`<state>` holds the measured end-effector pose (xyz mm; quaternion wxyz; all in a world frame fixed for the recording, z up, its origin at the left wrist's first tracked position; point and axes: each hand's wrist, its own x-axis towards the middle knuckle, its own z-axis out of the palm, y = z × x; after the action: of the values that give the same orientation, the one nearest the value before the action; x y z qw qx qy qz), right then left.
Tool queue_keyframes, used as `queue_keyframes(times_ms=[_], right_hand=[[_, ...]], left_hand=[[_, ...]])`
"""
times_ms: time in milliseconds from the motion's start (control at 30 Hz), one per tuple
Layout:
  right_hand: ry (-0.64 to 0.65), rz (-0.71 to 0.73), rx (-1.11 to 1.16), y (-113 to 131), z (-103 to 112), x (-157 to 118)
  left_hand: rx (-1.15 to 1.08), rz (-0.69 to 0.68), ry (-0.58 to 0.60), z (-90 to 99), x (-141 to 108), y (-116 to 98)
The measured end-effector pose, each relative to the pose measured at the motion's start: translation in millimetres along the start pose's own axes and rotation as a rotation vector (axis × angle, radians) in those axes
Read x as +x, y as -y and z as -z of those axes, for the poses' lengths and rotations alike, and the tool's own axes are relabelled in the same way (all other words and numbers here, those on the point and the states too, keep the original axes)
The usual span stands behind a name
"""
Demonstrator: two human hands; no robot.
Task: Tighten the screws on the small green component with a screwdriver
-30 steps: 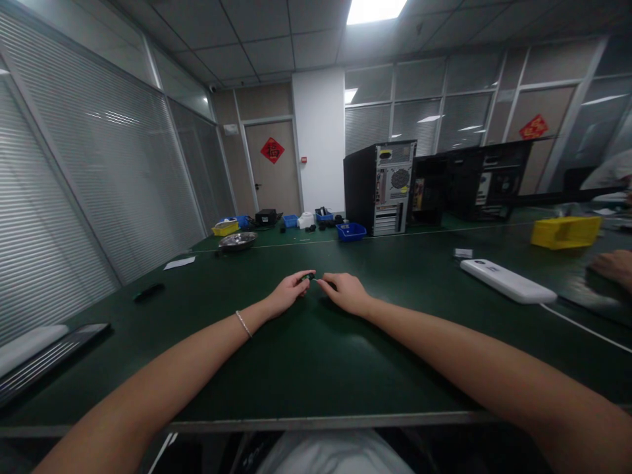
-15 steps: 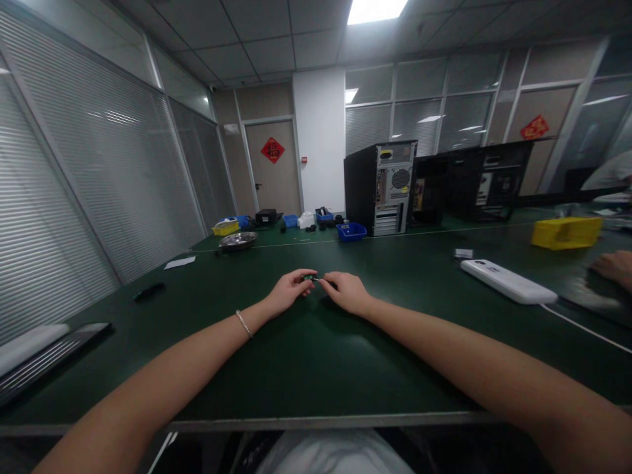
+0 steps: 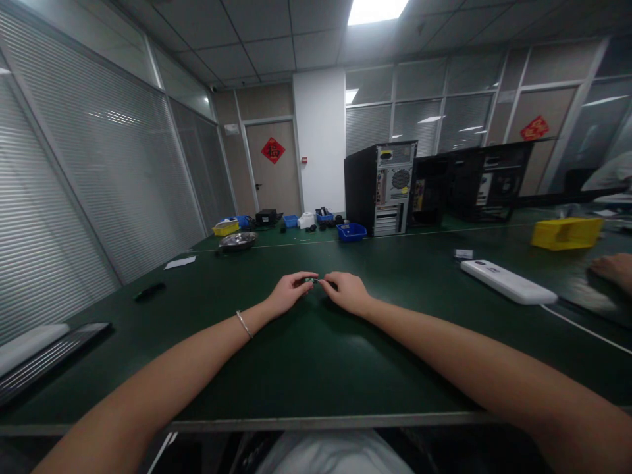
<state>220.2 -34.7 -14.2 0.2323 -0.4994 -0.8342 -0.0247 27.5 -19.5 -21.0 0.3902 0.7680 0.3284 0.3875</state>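
My left hand, with a bracelet on its wrist, is closed in a pinch on a small green circuit board. Most of the board is covered by the thumb and fingers. Just to the right, my right hand is closed too, thumb against fingers. A thin light-coloured piece shows at its fingertips and reaches towards the board; its kind is too small to make out, and I cannot tell whether it touches the board. Both hands are low over the green tabletop.
A white power bank with a cable lies to the right, near a yellow bin and another person's hand. Computer towers stand behind. A metal dish and blue bin sit farther back. A dark slim object lies left.
My left fingers and the board have dipped and turned slightly, still close to the right fingertips. My right hand has barely moved.
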Motion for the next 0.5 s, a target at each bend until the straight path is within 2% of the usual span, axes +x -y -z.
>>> queue_keyframes(times_ms=[133, 500], right_hand=[[0.01, 0.025, 0.022, -0.8, 0.0, -0.4], [0.015, 0.059, 0.065, -1.7, -0.2, -0.8]], left_hand=[[0.009, -0.008, 0.011, 0.1, -0.5, 1.0], [-0.131, 0.084, 0.065, 3.1, 1.7, 5.1]])
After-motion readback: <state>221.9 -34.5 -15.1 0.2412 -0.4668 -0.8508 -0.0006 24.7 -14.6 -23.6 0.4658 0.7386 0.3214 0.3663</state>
